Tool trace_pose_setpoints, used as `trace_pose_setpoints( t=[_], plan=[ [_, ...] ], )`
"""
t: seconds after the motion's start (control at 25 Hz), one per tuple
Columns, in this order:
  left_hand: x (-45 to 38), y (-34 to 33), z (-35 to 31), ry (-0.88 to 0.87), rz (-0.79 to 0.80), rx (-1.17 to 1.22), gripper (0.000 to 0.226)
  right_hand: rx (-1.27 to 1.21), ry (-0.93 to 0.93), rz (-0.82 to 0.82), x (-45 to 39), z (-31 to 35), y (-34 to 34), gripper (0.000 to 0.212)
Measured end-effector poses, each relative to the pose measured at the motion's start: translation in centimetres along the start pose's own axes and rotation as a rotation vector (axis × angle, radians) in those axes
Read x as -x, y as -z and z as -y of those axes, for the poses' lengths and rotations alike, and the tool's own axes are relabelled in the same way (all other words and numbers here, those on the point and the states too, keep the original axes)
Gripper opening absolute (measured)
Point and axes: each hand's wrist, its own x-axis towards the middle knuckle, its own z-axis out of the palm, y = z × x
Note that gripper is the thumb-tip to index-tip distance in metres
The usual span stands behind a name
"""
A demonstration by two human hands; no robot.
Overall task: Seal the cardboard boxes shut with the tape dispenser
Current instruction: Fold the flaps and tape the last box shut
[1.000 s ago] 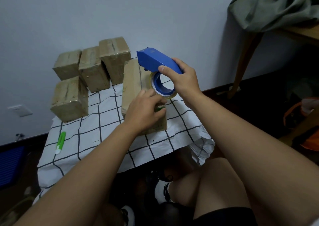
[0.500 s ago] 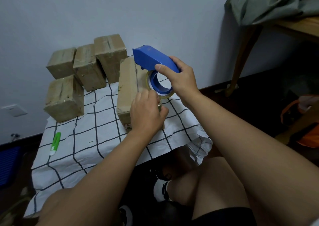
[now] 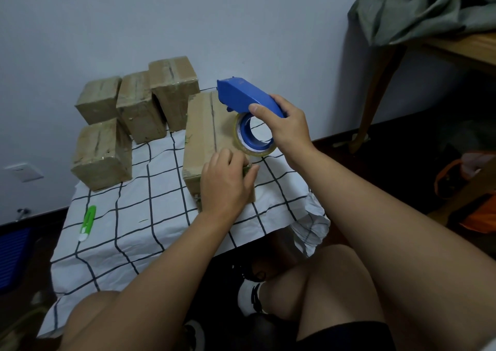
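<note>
The left hand [image 3: 226, 183] has slid from the top of the unsealed cardboard box [image 3: 205, 136] down over its near right corner in the last second, and its curled fingers now press there — on what looks like the free end of the clear tape, though the film itself is too faint to be sure of. The right hand [image 3: 285, 125] keeps its wrap around the blue tape dispenser [image 3: 247, 100], thumb on top, with the roll [image 3: 253, 136] hanging just over the box's right edge and hardly shifted from where it was.

So the tape seems anchored at the near end, and the open seam running down the lid is not yet covered — the next move is likely a pull of the dispenser away along the box.

Four taped boxes [image 3: 102, 152] stand grouped at the back left of the checked tablecloth [image 3: 150, 216], and a green utility knife [image 3: 88, 223] lies near its left edge.
</note>
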Motion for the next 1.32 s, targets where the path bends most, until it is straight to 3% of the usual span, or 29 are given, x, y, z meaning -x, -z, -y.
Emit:
trace_pose_setpoints(
  t=[0.16, 0.36, 0.56, 1.16, 1.32],
  plan=[
    [-0.5, -0.3, -0.8, -0.043, -0.062, -0.053, 0.017, 0.015, -0.004, -0.038, 0.1, -0.2, 0.3, 0.028],
    [0.8, 0.7, 0.1, -0.107, -0.021, -0.032, 0.015, 0.039, 0.011, -0.062, 0.6, 0.5, 0.1, 0.025],
    [4.0, 2.4, 3.0, -0.029, 0.042, -0.179, 0.049, 0.089, 0.029, -0.055, 0.7, 0.5, -0.2, 0.026],
    [5.0, 3.9, 3.5, 0.127, 0.340, -0.262, 0.090, 0.213, 0.056, -0.041, 1.0, 1.1, -1.1, 0.041],
    [2.1, 4.8, 1.3, 0.197, 0.235, -0.237, 0.088, 0.115, 0.048, -0.117, 1.3, 2.1, -0.2, 0.029]
  ],
)
